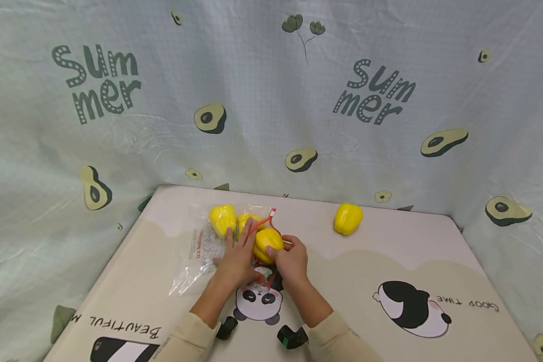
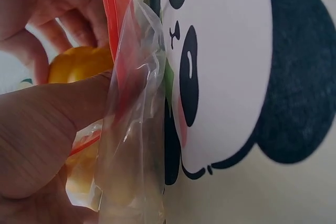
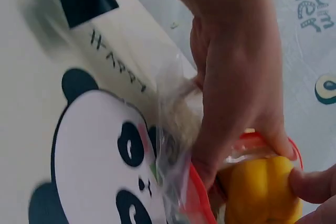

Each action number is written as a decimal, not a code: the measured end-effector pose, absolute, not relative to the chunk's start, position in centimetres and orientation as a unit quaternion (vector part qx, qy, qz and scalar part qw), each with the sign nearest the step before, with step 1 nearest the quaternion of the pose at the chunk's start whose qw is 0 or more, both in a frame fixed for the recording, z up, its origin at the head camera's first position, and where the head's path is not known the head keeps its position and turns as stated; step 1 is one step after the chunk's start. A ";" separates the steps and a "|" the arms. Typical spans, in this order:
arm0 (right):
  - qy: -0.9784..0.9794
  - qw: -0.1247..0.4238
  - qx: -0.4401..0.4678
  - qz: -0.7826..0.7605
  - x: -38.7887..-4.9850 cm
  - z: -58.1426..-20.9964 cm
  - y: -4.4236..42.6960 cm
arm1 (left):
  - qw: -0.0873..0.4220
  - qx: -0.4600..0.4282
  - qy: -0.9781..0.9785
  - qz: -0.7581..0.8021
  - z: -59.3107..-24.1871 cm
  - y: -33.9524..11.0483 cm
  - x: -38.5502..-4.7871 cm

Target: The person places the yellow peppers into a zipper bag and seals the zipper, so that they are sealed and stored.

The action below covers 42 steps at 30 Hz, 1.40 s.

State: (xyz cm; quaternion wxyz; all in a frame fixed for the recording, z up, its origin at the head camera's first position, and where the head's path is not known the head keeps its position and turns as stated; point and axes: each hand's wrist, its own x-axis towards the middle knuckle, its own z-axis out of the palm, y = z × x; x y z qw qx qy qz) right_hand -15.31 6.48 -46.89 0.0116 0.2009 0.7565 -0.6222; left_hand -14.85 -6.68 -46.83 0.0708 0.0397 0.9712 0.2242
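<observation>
A clear plastic bag [image 1: 187,274] with a red zip edge [image 2: 116,19] lies on the table, its mouth facing right. Inside are two yellow bell peppers, one at the left [image 1: 222,219] and one partly covered by fingers [image 1: 243,221]. My left hand [image 1: 235,262] spreads across the mouth, thumb at the near red edge and fingers at the far one, holding it apart. At that mouth my right hand [image 1: 294,260] grips another yellow bell pepper [image 1: 270,239], also visible between the red edges in the right wrist view [image 3: 260,190].
One more yellow bell pepper [image 1: 348,218] sits at the back right of the table [image 1: 326,291]. The tabletop carries printed pandas and lettering. A hanging cloth [image 1: 262,90] with avocado prints encloses the back and sides. Black wrist devices [image 1: 292,337] are near the sleeves.
</observation>
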 end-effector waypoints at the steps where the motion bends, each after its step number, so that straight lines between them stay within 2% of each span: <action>1: 0.750 0.008 0.201 -0.630 -15.3 -47.0 6.3 | 0.070 0.041 0.971 0.226 -46.8 -6.7 -14.9; 7: 0.774 -0.031 0.173 -0.609 -15.0 -48.4 5.8 | 0.077 0.046 0.968 0.236 -47.0 -6.6 -14.9; 12: 0.827 -0.051 0.079 -0.554 -14.9 -49.3 6.1 | 0.073 0.041 0.966 0.246 -47.0 -6.9 -15.2; 17: 0.850 -0.042 0.001 -0.525 -15.3 -49.4 6.9 | 0.072 0.044 0.963 0.256 -46.6 -7.3 -15.6; 33: 0.876 0.110 -0.078 -0.462 -16.3 -48.4 8.6 | 0.098 0.044 0.961 0.256 -45.7 -7.9 -15.6; 42: 0.880 0.134 -0.098 -0.444 -16.8 -48.4 8.7 | 0.100 0.042 0.962 0.251 -45.4 -8.0 -15.6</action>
